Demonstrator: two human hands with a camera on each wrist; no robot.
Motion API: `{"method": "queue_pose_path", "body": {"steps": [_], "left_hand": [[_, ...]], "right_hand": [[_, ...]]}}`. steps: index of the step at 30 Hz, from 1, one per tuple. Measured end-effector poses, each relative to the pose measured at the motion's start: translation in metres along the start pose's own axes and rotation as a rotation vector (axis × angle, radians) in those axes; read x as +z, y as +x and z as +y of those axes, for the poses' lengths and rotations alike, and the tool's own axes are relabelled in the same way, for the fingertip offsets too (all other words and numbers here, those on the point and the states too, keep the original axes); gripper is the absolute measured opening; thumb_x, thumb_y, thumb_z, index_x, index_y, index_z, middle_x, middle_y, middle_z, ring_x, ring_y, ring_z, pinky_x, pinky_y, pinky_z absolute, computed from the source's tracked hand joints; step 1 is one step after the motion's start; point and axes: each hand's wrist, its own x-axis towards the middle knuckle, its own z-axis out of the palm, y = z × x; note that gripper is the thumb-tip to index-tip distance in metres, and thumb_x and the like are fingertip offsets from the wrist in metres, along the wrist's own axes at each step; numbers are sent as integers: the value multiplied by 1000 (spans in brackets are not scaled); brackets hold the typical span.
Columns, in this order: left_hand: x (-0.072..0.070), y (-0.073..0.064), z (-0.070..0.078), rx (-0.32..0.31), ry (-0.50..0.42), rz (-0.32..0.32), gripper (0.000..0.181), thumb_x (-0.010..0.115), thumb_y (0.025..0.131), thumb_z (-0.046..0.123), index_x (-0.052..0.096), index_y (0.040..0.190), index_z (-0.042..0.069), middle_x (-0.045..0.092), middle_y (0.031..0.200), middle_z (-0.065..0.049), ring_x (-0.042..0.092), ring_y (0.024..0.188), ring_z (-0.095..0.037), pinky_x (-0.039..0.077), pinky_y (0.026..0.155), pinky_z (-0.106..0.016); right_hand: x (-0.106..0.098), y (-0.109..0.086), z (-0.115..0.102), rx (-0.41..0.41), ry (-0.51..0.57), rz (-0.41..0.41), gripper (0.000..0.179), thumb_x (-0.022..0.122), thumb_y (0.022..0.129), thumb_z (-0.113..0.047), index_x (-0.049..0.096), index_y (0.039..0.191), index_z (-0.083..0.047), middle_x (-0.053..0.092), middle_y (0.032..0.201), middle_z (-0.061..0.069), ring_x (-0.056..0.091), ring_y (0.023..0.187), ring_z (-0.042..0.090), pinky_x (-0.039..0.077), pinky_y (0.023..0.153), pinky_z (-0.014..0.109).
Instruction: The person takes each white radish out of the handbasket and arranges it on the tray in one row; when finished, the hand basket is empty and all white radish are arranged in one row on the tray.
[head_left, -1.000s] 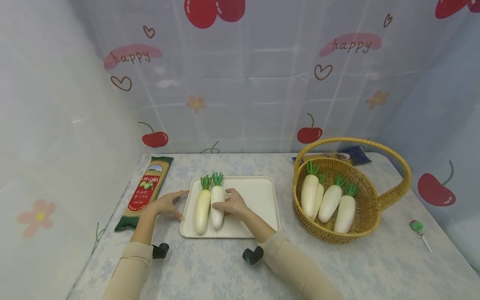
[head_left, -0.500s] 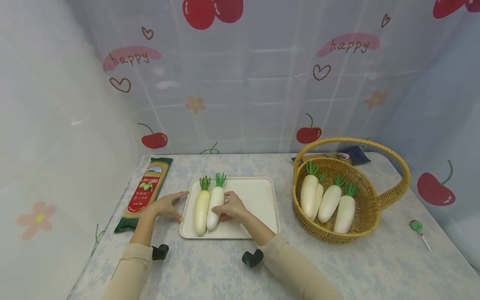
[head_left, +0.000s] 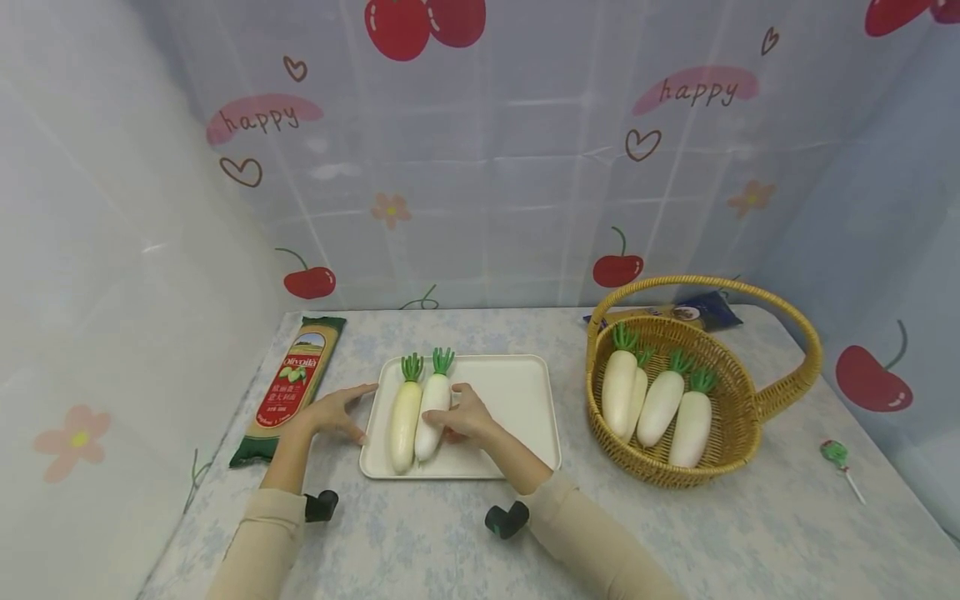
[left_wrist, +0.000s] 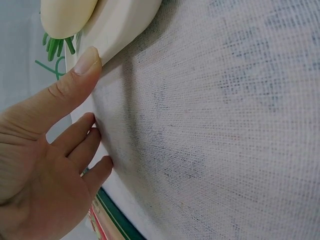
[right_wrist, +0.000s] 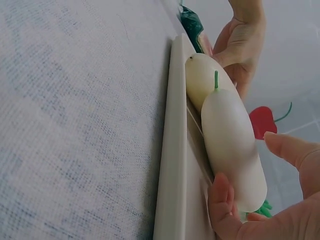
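On a white tray (head_left: 517, 417) lie two white radishes with green tops, side by side. The left one is a yellowish radish (head_left: 405, 427); the right one is a whiter radish (head_left: 435, 392), slightly slanted. My right hand (head_left: 468, 414) is at the whiter radish. In the right wrist view its fingertips (right_wrist: 220, 195) touch the radish's side, while the thumb stands apart from it. My left hand (head_left: 330, 414) is spread at the tray's left edge, holding nothing. In the left wrist view its thumb (left_wrist: 82, 70) is against the tray rim or just beside it; I cannot tell which.
A wicker basket (head_left: 750, 442) with a tall handle holds several white radishes at the right. Behind it lies a dark blue packet (head_left: 712, 312). An Olivoilà pasta packet (head_left: 288, 387) lies left of the tray. A lollipop (head_left: 836, 454) is at the far right.
The whiter radish has turned slightly, its green top shifting right and its lower end left, toward the yellowish one. My right hand has stayed beside it; my left hand has barely moved.
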Motion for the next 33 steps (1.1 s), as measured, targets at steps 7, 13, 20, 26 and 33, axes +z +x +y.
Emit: {"method": "queue_pose_path", "body": {"steps": [7, 13, 20, 26, 33], "left_hand": [[0, 0, 0, 1, 4, 0, 100, 87, 63, 17, 33, 145, 2, 26, 147, -31, 21, 135, -49, 25, 106, -62], [-4, 0, -2, 20, -31, -10, 102, 88, 61, 27, 35, 145, 6, 26, 147, -31, 20, 135, -49, 22, 107, -63], [-4, -4, -1, 44, -19, -18, 102, 88, 61, 30, 35, 146, 9, 27, 147, -31, 22, 135, -49, 24, 105, -64], [-2, -2, 3, 16, 2, -4, 100, 87, 63, 16, 33, 145, 1, 27, 147, -31, 22, 135, -49, 25, 106, -62], [-1, -1, 2, 2, 6, -4, 99, 87, 64, 15, 33, 145, 1, 27, 146, -32, 23, 135, -49, 25, 106, -62]], "right_hand": [[-6, -3, 0, -12, -12, 21, 84, 77, 77, -25, 29, 143, -1, 59, 102, 16, 58, 76, 20, 56, 64, 33], [-15, -7, 4, -12, 21, 18, 85, 77, 78, -26, 29, 143, -2, 55, 114, 20, 59, 81, 24, 55, 66, 32], [-29, -16, 5, -44, 0, 27, 84, 76, 78, -26, 29, 144, -3, 51, 117, 22, 59, 91, 29, 56, 70, 36], [-47, -29, 0, -96, -23, 16, 82, 76, 79, -24, 31, 144, -3, 52, 117, 22, 60, 95, 30, 56, 75, 40], [-76, -48, -2, -166, -15, -27, 80, 76, 79, -21, 32, 144, -4, 52, 118, 24, 60, 95, 28, 56, 75, 39]]}}
